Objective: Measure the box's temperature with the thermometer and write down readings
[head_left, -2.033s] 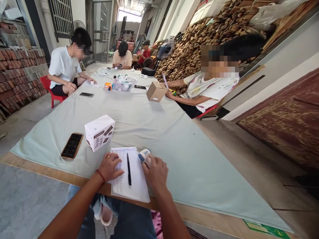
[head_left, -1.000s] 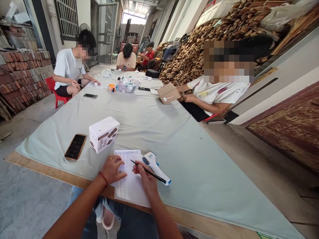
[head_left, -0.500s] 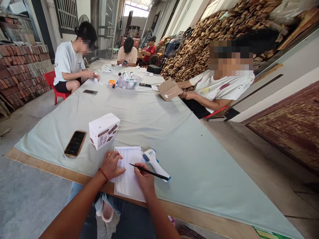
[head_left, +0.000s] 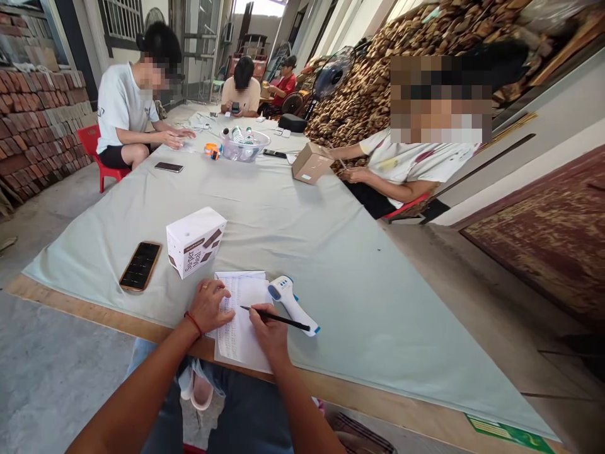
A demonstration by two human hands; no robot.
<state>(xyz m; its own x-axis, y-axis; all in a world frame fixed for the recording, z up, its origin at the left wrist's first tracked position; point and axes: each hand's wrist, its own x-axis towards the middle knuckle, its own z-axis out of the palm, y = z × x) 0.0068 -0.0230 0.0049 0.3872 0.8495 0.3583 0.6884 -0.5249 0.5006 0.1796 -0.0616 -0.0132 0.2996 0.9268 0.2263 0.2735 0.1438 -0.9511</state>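
My left hand (head_left: 211, 306) lies on the left side of a sheet of paper (head_left: 242, 345) with its fingers spread, holding nothing. Rows of small handwriting run down the sheet. A black pen (head_left: 289, 321) is pinched in my right hand (head_left: 271, 335), its tip pointing left just over or on the paper; contact is too small to tell. Just right of the paper lies a white and blue infrared thermometer (head_left: 293, 306), partly crossed by the pen's end. A white box (head_left: 195, 243) printed "Super Meal" stands beyond my left hand, and a smartphone (head_left: 140, 266) rests left of it.
On the cloth-covered table (head_left: 387, 328) farther back are a plastic bowl of bottles (head_left: 243, 150), an orange roll (head_left: 212, 150) and another phone (head_left: 169, 167). A person on the right has a cardboard box (head_left: 312, 164). Other people sit at the far end and left.
The pen has tilted slightly in my right hand, while my left hand stays on the paper. Across the table, the person's cardboard box has been set more upright.
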